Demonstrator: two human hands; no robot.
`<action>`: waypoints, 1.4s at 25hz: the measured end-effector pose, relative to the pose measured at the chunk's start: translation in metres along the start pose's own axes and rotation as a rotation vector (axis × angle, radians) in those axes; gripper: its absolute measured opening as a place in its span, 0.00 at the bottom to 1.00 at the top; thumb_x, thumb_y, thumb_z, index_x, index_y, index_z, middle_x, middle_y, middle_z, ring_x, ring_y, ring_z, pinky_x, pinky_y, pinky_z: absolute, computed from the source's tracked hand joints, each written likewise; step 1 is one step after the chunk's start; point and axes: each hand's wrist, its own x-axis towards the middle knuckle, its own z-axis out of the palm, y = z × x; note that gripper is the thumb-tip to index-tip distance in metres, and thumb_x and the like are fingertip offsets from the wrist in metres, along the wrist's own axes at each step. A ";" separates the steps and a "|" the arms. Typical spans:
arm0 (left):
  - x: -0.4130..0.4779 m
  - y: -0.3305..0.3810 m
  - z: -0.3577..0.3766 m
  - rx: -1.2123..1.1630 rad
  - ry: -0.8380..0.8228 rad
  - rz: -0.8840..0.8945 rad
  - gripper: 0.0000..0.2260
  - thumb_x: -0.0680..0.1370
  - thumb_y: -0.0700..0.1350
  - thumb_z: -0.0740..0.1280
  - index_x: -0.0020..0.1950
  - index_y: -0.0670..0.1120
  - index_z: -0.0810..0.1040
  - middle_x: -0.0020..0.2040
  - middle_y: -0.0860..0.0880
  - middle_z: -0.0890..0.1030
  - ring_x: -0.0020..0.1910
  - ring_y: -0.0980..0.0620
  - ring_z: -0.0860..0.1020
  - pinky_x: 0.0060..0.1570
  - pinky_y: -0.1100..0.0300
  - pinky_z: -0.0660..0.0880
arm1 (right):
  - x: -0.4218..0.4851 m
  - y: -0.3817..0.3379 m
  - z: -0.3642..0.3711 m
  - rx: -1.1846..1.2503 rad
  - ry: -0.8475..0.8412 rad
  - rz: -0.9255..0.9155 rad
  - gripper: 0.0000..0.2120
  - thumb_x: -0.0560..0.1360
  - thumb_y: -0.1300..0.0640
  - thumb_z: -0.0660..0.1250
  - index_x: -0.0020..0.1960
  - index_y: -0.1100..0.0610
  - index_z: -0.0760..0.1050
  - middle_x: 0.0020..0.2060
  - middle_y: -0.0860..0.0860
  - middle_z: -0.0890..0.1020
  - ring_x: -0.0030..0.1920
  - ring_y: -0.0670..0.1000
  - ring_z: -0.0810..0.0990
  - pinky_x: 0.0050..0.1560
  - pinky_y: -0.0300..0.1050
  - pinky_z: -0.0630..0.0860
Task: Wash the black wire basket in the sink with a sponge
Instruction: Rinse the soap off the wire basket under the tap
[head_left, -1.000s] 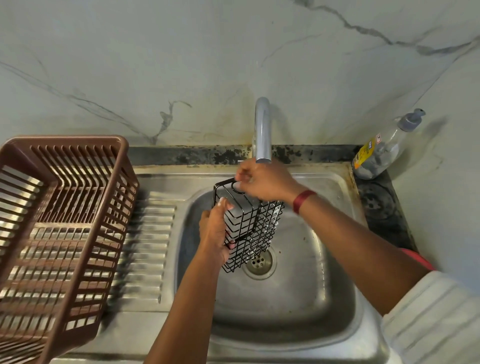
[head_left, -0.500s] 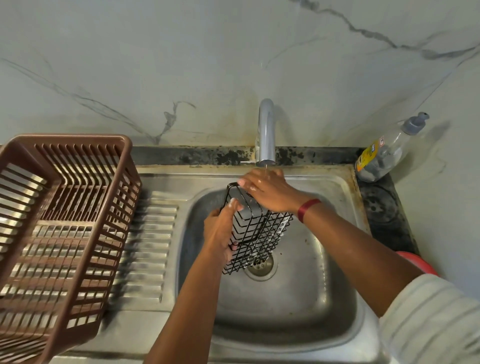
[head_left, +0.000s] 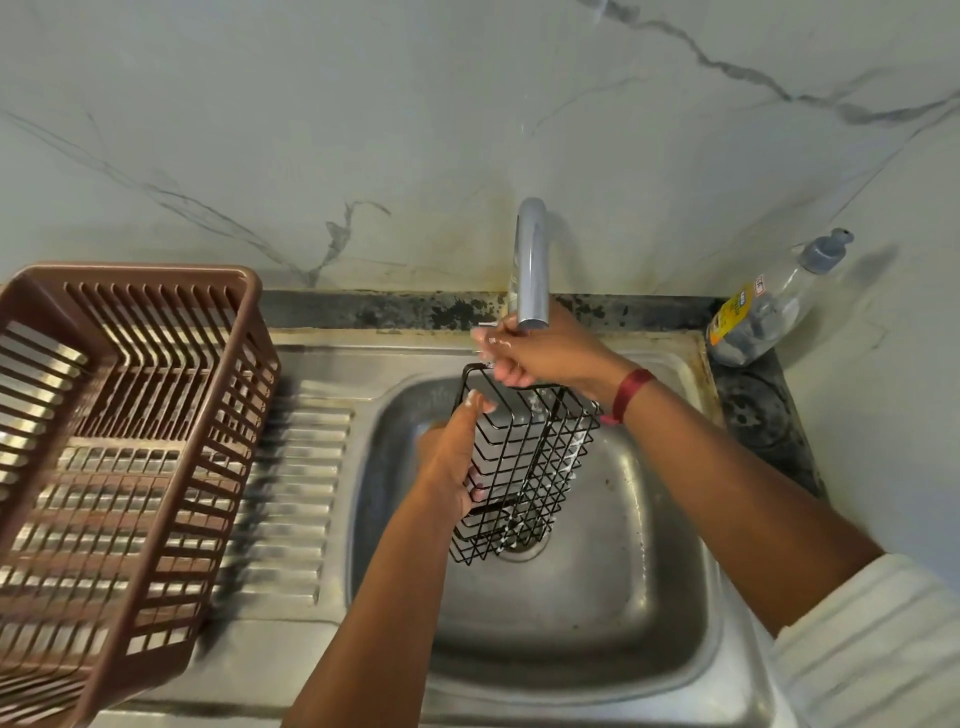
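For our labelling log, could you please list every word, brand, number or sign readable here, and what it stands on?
Nothing is legible.
Bottle, yellow label: dark print, too blurred to read.
Bottle, small white tag: red marks, too small to read.
Basket, rack, tap, sink: no text seen.

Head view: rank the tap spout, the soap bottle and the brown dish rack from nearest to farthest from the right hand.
1. Tap spout, directly above the right hand.
2. Soap bottle, at the back right corner.
3. Brown dish rack, far left on the drainboard.
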 end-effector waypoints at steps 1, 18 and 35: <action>0.000 -0.001 0.000 0.004 0.002 0.004 0.22 0.72 0.67 0.71 0.54 0.52 0.84 0.43 0.44 0.74 0.39 0.48 0.71 0.33 0.58 0.70 | 0.000 -0.001 0.002 0.055 0.007 -0.003 0.18 0.77 0.45 0.68 0.49 0.61 0.81 0.36 0.54 0.85 0.33 0.49 0.83 0.40 0.43 0.82; -0.004 -0.003 -0.002 -0.129 0.054 0.048 0.18 0.71 0.63 0.74 0.54 0.54 0.85 0.55 0.45 0.81 0.49 0.47 0.79 0.37 0.58 0.73 | 0.017 0.044 0.023 -0.680 -0.061 -0.105 0.21 0.82 0.40 0.48 0.59 0.50 0.74 0.60 0.54 0.78 0.63 0.56 0.75 0.67 0.64 0.66; -0.036 -0.001 -0.018 -0.215 -0.009 0.105 0.16 0.76 0.49 0.74 0.60 0.44 0.83 0.49 0.44 0.84 0.37 0.50 0.82 0.35 0.58 0.76 | 0.016 0.031 0.022 -0.661 -0.047 -0.222 0.26 0.83 0.40 0.46 0.66 0.51 0.74 0.50 0.53 0.82 0.51 0.52 0.81 0.56 0.44 0.73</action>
